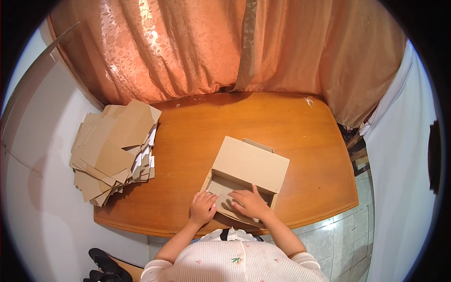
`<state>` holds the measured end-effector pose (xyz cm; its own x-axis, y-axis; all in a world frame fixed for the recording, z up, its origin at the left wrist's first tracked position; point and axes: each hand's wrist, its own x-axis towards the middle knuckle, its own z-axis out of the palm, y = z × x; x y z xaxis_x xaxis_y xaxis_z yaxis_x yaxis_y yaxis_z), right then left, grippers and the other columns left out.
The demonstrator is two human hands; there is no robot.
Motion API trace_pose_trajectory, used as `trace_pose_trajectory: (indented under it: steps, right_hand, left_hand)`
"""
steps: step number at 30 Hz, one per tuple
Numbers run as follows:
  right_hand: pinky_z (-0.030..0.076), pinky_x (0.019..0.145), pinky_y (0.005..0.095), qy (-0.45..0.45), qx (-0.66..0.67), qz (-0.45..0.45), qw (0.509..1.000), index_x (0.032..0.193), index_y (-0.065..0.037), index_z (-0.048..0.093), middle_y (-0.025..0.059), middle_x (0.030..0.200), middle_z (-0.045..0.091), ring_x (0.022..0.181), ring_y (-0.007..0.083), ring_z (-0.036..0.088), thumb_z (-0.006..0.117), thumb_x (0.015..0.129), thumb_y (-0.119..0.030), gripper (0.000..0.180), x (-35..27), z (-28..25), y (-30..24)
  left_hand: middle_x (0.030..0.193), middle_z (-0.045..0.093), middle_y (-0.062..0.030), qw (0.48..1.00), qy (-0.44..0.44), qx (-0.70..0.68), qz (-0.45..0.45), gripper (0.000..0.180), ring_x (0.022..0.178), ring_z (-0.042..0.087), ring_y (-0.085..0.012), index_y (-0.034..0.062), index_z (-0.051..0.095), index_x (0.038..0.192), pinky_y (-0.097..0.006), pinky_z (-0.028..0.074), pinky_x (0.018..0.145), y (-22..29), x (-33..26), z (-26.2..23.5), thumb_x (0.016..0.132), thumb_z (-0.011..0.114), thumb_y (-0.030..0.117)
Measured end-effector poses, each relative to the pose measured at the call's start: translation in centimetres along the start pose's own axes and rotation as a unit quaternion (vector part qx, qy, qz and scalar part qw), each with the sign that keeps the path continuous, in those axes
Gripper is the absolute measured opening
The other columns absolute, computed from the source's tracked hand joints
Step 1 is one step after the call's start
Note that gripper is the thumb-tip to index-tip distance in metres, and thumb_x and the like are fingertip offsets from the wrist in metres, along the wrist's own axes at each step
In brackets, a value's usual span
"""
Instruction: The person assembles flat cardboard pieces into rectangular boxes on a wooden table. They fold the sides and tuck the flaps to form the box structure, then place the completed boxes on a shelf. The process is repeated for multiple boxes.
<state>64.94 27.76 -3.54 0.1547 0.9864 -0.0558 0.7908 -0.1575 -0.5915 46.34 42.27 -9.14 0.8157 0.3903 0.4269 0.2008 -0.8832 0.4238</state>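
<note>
A brown cardboard box (249,164) lies on the wooden table (300,136), its lid flap folded back away from me and its tray open toward me. My left hand (203,207) rests at the tray's near left corner, fingers curled on the front flap. My right hand (250,203) lies flat inside the tray, fingers spread, pressing on the cardboard. Neither hand lifts anything.
A loose stack of flat cardboard blanks (115,150) sits at the table's left end, overhanging the edge. Peach curtains (211,47) hang behind the table. A white wall is at left, tiled floor (343,235) at right, dark shoes (105,265) below left.
</note>
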Motion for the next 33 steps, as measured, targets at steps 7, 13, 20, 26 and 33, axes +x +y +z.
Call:
trace_pose_trajectory:
  steps: [7,13,20,26,33]
  right_hand:
    - [0.02,0.104,0.068,0.168,-0.031,0.124,0.977,0.128,-0.012,0.053,0.016,0.14,0.041,0.131,0.0371,0.035,0.061,0.086,-0.023,0.045,-5.1,-0.9,1.8]
    - [0.019,0.106,0.0677,0.197,-0.001,0.195,0.961,0.144,-0.01,0.035,0.0212,0.144,0.035,0.135,0.0441,0.027,0.059,0.085,-0.024,0.065,-4.8,2.9,3.4]
    - [0.019,0.104,0.0688,0.15,-0.005,0.153,0.977,0.146,-0.011,0.032,0.0203,0.145,0.036,0.134,0.0448,0.029,0.054,0.085,-0.023,0.066,-3.4,3.3,3.0]
    - [0.019,0.105,0.0682,0.14,-0.015,0.148,0.979,0.146,-0.012,0.032,0.0197,0.146,0.036,0.134,0.0445,0.029,0.054,0.085,-0.026,0.067,-3.1,3.0,3.0]
    - [0.02,0.105,0.0668,0.145,-0.009,0.147,0.978,0.146,-0.012,0.032,0.0191,0.146,0.036,0.134,0.0441,0.029,0.055,0.084,-0.026,0.067,-3.0,3.8,3.1]
  left_hand:
    - [0.11,0.065,-0.0072,0.998,-0.014,0.047,-0.04,0.036,0.113,0.056,-0.0281,0.0072,0.063,0.115,-0.045,0.042,0.093,-0.2,-0.4,-1.6,0.081,0.056,0.019]
    - [0.115,0.064,-0.0097,0.985,-0.059,0.117,-0.112,0.041,0.118,0.054,-0.0291,0.0068,0.059,0.121,-0.057,0.035,0.097,0.2,-1.9,-3.5,0.084,0.056,0.025]
    - [0.129,0.057,-0.012,0.946,-0.256,0.133,-0.149,0.051,0.126,0.049,-0.0285,0.0089,0.055,0.128,-0.058,0.03,0.102,2.3,0.4,-5.6,0.083,0.06,0.033]
    - [0.15,0.034,-0.0141,0.914,-0.397,0.086,0.004,0.063,0.138,0.035,-0.0285,0.0091,0.041,0.14,-0.059,0.028,0.107,2.0,5.3,-1.0,0.087,0.059,0.039]
    - [0.145,0.038,-0.0142,0.847,-0.497,0.076,0.17,0.058,0.139,0.032,-0.028,0.0087,0.043,0.137,-0.059,0.033,0.104,1.1,6.8,7.7,0.09,0.056,0.041]
